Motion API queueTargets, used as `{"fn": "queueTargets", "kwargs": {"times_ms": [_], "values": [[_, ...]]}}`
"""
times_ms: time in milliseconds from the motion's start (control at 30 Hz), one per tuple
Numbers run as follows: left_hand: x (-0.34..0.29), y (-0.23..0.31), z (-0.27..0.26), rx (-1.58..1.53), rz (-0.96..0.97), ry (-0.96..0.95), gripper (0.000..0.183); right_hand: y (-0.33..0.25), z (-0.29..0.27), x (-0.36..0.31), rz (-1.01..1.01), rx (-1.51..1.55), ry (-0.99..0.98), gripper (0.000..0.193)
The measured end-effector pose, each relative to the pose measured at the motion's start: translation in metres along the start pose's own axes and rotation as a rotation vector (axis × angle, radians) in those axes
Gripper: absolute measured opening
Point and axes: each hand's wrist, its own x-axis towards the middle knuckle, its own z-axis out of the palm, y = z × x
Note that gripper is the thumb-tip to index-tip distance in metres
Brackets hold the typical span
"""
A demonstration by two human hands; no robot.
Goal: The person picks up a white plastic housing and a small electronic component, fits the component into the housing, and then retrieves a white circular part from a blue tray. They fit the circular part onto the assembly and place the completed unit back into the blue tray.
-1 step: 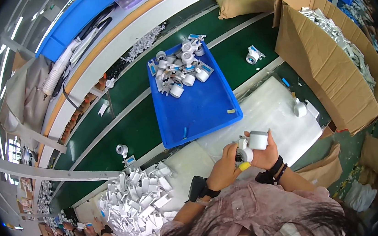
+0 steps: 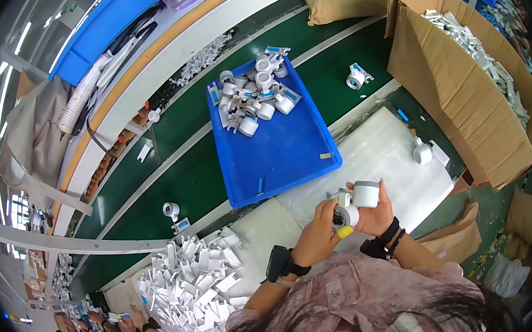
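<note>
Left hand: the left hand [image 2: 315, 237] has its grip clamped on a white ring part [image 2: 342, 218] with a dark core, a yellow cover [image 2: 344, 232] on the thumb.
Right hand: the right hand [image 2: 375, 218] has its grip closed around a grey-rimmed white cylinder [image 2: 365, 194], just beside the ring part; whether the two are joined, I cannot tell.
Held parts: above the near side of the pale surface [image 2: 387, 156], well inside its right edge.
Handling: steadiness seems to matter most — cylinder kept firm in the right, ring part adjusted with the left, dark core in sight, pressure even and thumb clear of the opening.
White pieces: a loose heap of white pieces [image 2: 192, 281] at the surface's left end.
Lone part: a white cup-shaped part [image 2: 422, 152] at the surface's right edge, toward the far corner.
Blue tray: beyond the surface's far edge, a blue tray [image 2: 287, 145], with similar white parts [image 2: 257, 94] heaped at its far end.
Belt: a green belt [image 2: 178, 173] passes beneath the tray.
Box: a cardboard box [image 2: 450, 111] of pale pieces stands past the surface's far right corner.
</note>
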Motion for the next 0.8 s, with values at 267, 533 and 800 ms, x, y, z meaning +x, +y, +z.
{"fn": "queueTargets", "kwargs": {"times_ms": [267, 533, 800], "values": [[0.041, -0.046, -0.012, -0.256, -0.017, 0.083, 0.060, -0.095, -0.010, 0.013, -0.315, -0.200, 0.008, 0.078], [0.113, -0.219, -0.095, 0.056, -0.228, 0.523, 0.042, -0.174, -0.058, -0.007, -0.479, -0.187, 0.197, 0.070], [0.199, -0.291, -0.128, 0.567, -0.474, 0.621, 0.085, -0.175, -0.100, -0.037, -0.415, -0.415, 0.627, 0.060]]}}
